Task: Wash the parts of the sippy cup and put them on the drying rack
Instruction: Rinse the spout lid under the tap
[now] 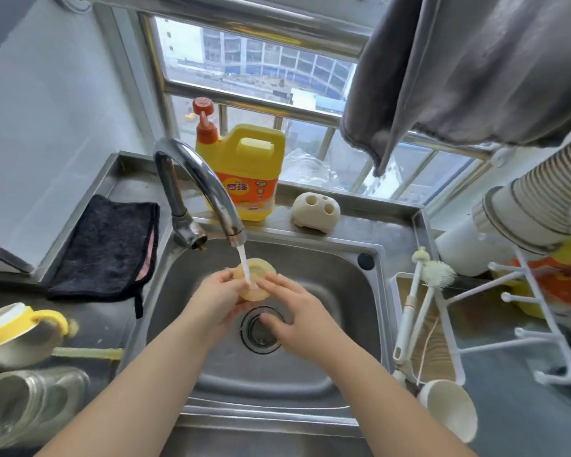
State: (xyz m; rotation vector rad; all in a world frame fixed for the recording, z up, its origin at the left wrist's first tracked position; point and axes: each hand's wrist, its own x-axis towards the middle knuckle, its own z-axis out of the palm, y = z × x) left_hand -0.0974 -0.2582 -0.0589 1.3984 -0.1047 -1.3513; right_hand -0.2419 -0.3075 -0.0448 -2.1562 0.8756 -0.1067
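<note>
Under the running chrome tap [208, 189], the left hand [216, 303] is gripping the pale yellow round silicone part [256, 282] from its left; the right hand's [302, 319] straight fingers [271, 285] are rubbing its right edge; the white drying rack [495, 311] is standing far right.

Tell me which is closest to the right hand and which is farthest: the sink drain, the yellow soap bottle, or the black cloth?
From the right hand:
1. Sink drain, just beside it, toward the left.
2. Yellow soap bottle, on the ledge behind the tap.
3. Black cloth, far left on the counter.
</note>
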